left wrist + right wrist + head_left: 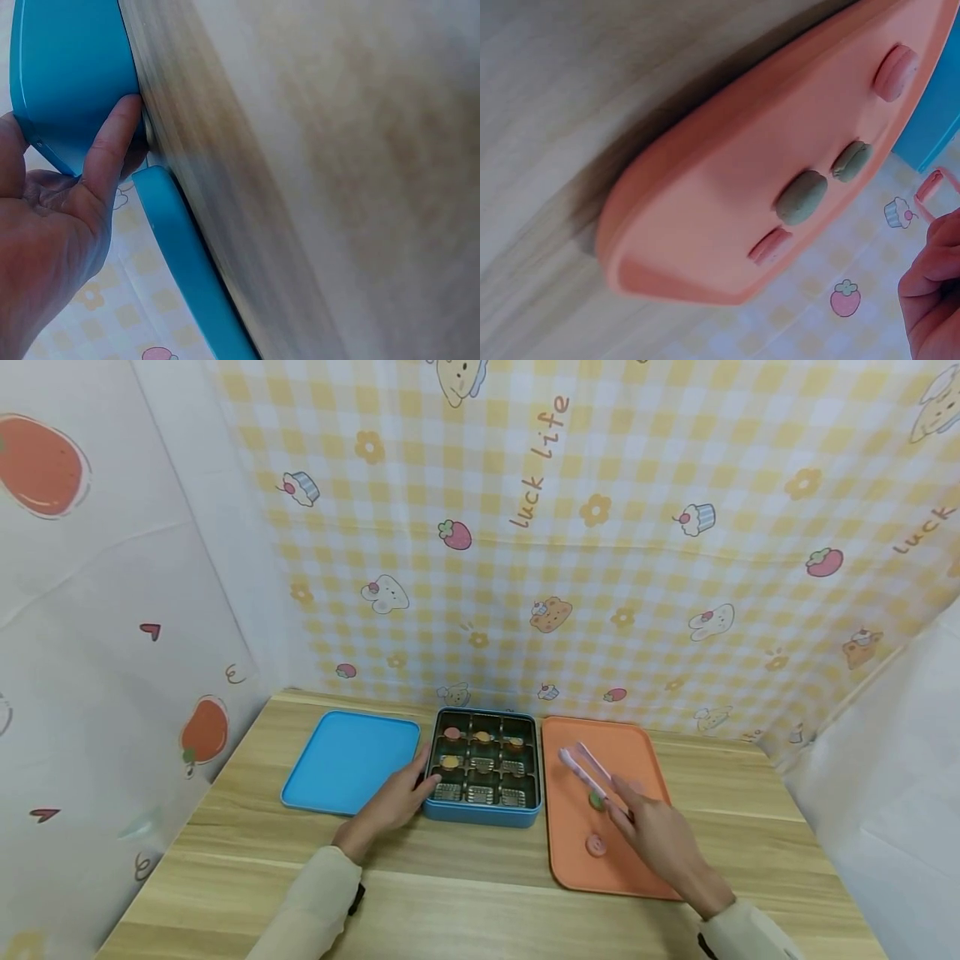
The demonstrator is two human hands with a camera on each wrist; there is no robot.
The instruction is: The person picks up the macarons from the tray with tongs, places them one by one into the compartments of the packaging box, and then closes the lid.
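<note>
My left hand [397,795] grips the left wall of a blue square tin [480,812], thumb near the rim. In the left wrist view, one finger [110,146] lies low along the tin's side. The tin's clear insert has several compartments; a pink macaron [452,734], a yellow macaron [449,762] and a few orange ones [482,737] sit in some of them. My right hand [654,827] holds pale pink tongs [583,771] over the orange tray [573,868], their tips spread apart. On the tray are pink macarons [896,73] and green macarons [802,198].
A blue lid [352,760] lies on the wooden table [450,893], left of the tin. The orange tray is close along the tin's right side. A checked cloth [480,610] hangs behind the table's back edge, with white cloth [112,610] at the left.
</note>
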